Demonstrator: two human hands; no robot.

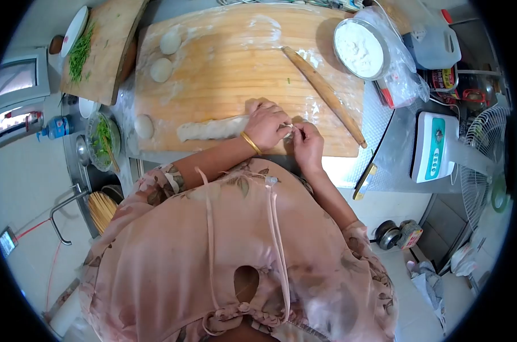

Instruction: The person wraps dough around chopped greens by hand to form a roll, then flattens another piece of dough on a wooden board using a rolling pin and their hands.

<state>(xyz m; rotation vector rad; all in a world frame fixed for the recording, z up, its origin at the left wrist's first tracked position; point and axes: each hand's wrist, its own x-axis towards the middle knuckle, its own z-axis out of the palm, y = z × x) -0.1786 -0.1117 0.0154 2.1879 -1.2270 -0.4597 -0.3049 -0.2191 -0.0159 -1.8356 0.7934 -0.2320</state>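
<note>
On the board [230, 68], dough [211, 130] is pinched by left hand [265, 126] and right hand [308, 147]; flour [358, 48] is held in a metal bowl [386, 52], greens [103, 134] in a clear bowl [117, 135].

On your right, a wire-caged fan [473, 185] stands beside a white appliance with a teal panel [435, 147]; a translucent plastic jug [438, 50] is farther back. On your left are a blue bottle [57, 127] and a curved metal tap [55, 219].

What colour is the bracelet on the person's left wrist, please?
The bracelet is gold, seen best in the head view.
</note>
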